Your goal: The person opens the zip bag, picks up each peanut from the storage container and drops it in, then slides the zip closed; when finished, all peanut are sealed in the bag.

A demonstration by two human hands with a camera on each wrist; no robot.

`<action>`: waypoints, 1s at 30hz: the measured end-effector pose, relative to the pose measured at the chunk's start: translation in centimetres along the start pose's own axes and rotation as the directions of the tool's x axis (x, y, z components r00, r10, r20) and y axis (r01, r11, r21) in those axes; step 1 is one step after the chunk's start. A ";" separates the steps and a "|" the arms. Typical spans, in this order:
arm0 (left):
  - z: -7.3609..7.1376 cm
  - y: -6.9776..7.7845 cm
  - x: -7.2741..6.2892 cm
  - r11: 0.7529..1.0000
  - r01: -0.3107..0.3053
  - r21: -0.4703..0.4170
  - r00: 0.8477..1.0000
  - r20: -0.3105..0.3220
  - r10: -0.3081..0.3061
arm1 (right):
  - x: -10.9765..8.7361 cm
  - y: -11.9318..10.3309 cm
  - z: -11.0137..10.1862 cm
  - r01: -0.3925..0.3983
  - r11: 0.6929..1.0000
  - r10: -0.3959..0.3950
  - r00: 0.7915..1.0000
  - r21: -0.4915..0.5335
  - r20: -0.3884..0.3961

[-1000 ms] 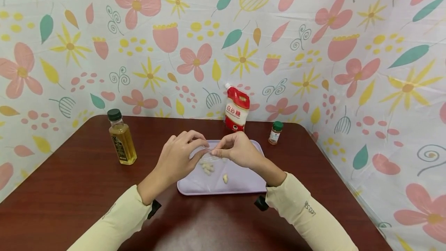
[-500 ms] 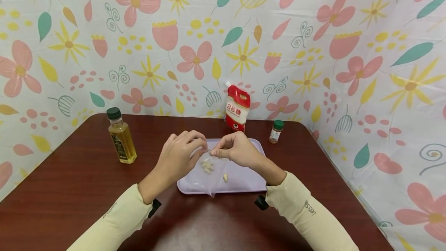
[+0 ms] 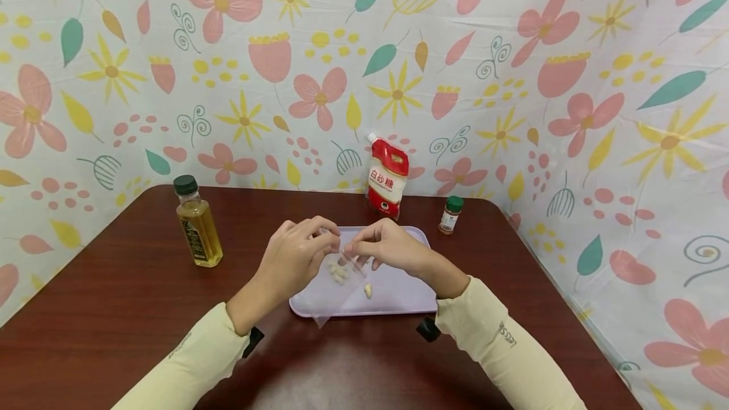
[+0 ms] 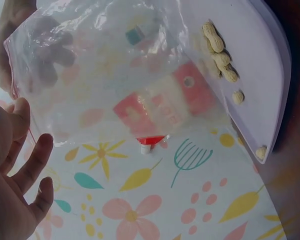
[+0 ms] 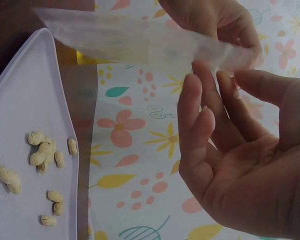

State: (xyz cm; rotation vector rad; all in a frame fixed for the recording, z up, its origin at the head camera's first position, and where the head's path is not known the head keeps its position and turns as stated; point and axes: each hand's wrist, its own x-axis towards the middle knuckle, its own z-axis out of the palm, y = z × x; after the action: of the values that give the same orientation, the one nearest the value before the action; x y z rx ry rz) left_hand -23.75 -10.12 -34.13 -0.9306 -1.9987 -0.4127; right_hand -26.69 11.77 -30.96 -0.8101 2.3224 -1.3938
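Observation:
A clear plastic zip bag [image 4: 100, 90] with a red line along its mouth hangs between my hands, over the tray. My left hand [image 3: 293, 252] pinches the bag near its upper edge; in the left wrist view this hand [image 4: 10, 170] shows thumb and fingers at the red line. My right hand [image 3: 393, 247] holds the mouth edge between thumb and forefinger, its other fingers spread, as the right wrist view of that hand [image 5: 240, 165] shows. Peanuts in the shell [image 5: 42, 152] lie on the lilac tray [image 3: 398, 290] below; through the bag several peanuts [image 3: 337, 273] look blurred.
A bottle of yellow oil [image 3: 199, 229] with a dark green cap stands to the left. Behind the tray are a red and white sugar pouch [image 3: 388, 179] and a small green-capped spice jar [image 3: 450, 215]. The brown table [image 3: 125, 309] meets a flowered cloth [image 3: 319, 100] at the back.
The bag has swung and turned, its lower corner shifting left past the tray's front edge. My right hand's lower fingers have come down and spread. The peanuts on the tray have not moved.

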 end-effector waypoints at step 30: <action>-0.3 -0.3 -0.5 0.973 0.062 -0.221 0.998 0.023 -0.058 | -0.3 0.2 0.8 0.083 0.990 -0.104 0.974 -0.110 -0.203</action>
State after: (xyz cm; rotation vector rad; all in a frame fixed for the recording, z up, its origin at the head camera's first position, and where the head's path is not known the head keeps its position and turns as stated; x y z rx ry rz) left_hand -23.63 -10.67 -34.33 -1.0136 -2.0282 -0.6752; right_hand -26.06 11.46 -31.56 -0.8489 2.5617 -1.4735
